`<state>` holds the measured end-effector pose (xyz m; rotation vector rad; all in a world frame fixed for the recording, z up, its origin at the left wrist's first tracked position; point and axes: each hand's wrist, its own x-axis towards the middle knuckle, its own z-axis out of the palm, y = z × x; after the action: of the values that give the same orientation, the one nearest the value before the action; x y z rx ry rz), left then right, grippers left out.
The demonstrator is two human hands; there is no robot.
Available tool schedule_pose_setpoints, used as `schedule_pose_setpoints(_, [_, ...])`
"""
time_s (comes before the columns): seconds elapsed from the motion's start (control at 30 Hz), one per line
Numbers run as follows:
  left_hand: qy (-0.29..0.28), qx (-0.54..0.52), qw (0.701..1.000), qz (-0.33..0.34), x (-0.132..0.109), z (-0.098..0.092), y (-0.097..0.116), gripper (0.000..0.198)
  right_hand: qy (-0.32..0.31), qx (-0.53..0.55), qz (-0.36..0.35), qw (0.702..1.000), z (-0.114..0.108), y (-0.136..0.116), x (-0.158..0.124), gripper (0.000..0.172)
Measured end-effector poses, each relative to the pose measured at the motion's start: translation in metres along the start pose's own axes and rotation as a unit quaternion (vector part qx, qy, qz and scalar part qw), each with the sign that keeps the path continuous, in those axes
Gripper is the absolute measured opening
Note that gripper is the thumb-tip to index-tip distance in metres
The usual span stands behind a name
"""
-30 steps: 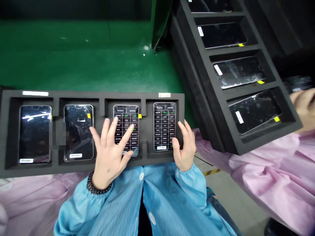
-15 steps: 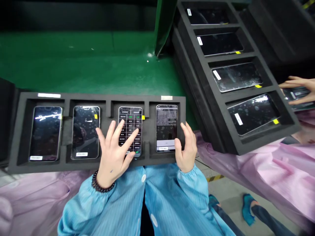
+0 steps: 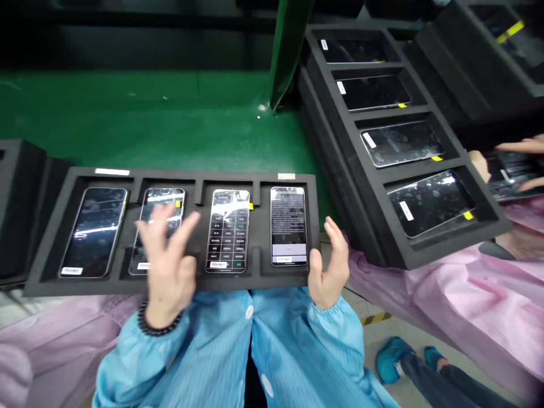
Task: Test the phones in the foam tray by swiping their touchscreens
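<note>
A black foam tray [image 3: 51,243] lies across my lap with several phones in its slots. My left hand [image 3: 166,262], blurred by motion, hovers with fingers spread over the second phone [image 3: 158,226], holding nothing. The third phone [image 3: 228,230] shows a lit grid of buttons. The rightmost phone [image 3: 289,225] shows a text screen. My right hand [image 3: 329,266] is lifted off the tray's right end, fingers loosely curved and apart, empty. The leftmost phone [image 3: 94,231] is dark. A bead bracelet [image 3: 153,327] is on my left wrist.
A second foam tray [image 3: 374,175] with several dark phones slants at the right, over a pink-sleeved neighbour's lap. Another person's hands [image 3: 521,164] hold a phone at the far right. A green belt [image 3: 148,124] runs behind. More foam trays stack at top right. Someone's blue shoes [image 3: 397,360] show below.
My left hand has slid left from the third phone to over the second one. My right hand has lifted away from the rightmost phone, whose screen changed from a grid to text.
</note>
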<state>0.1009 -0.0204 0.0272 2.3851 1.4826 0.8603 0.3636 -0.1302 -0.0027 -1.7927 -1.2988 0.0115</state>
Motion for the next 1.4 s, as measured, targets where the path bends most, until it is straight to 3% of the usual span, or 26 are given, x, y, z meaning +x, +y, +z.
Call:
schedule_pose_setpoints(0.07, [0.049, 0.083, 0.993, -0.062, 0.009, -0.025, -0.03, 0.059, 0.037, 0.016, -0.025, 0.999, -0.001, -0.011, -0.008, 0.052])
schedule_pose_setpoints(0.1, [0.041, 0.119, 0.988, -0.086, 0.014, -0.037, -0.047, 0.06, 0.043, 0.023, -0.043, 0.998, 0.0, -0.016, -0.012, 0.051])
schedule_pose_setpoints(0.13, [-0.008, 0.14, 0.98, -0.138, 0.017, -0.048, -0.064, 0.057, 0.041, 0.023, -0.064, 0.997, 0.002, -0.02, -0.015, 0.05])
schedule_pose_setpoints(0.17, [-0.014, 0.145, 0.969, -0.2, 0.019, -0.056, -0.079, 0.057, 0.038, 0.016, -0.087, 0.995, 0.006, -0.022, -0.017, 0.048])
schedule_pose_setpoints(0.23, [-0.027, 0.128, 0.942, -0.309, 0.021, -0.064, -0.103, 0.068, 0.043, -0.001, -0.133, 0.99, 0.015, -0.019, -0.014, 0.044])
schedule_pose_setpoints(0.33, [-0.026, 0.129, 0.917, -0.377, 0.017, -0.059, -0.116, 0.073, 0.076, -0.01, -0.174, 0.982, 0.029, -0.002, 0.009, 0.04])
schedule_pose_setpoints(0.47, [-0.004, 0.14, 0.912, -0.386, 0.007, -0.048, -0.107, 0.068, 0.069, 0.021, -0.115, 0.991, 0.035, 0.007, 0.051, 0.036])
schedule_pose_setpoints(0.57, [-0.001, 0.127, 0.91, -0.394, -0.004, -0.049, -0.093, 0.072, 0.01, 0.064, -0.117, 0.991, 0.039, -0.015, 0.066, 0.031])
schedule_pose_setpoints(0.7, [-0.009, 0.114, 0.909, -0.4, -0.018, -0.049, -0.075, 0.082, -0.148, 0.048, -0.197, 0.968, 0.061, -0.057, 0.06, 0.023])
schedule_pose_setpoints(0.8, [-0.024, 0.165, 0.915, -0.366, -0.019, -0.04, -0.064, 0.102, -0.204, -0.019, -0.206, 0.957, 0.085, -0.075, 0.051, 0.026])
schedule_pose_setpoints(0.93, [-0.065, 0.22, 0.918, -0.323, -0.009, -0.022, -0.051, 0.122, -0.258, -0.108, -0.198, 0.939, 0.104, -0.082, 0.049, 0.027])
schedule_pose_setpoints(1.13, [-0.06, 0.242, 0.903, -0.35, 0.001, -0.013, -0.044, 0.102, -0.304, -0.118, -0.257, 0.91, 0.106, -0.08, 0.053, 0.03])
schedule_pose_setpoints(1.4, [-0.064, 0.252, 0.897, -0.358, 0.006, -0.008, -0.041, 0.09, -0.336, -0.108, -0.276, 0.894, 0.107, -0.083, 0.054, 0.034])
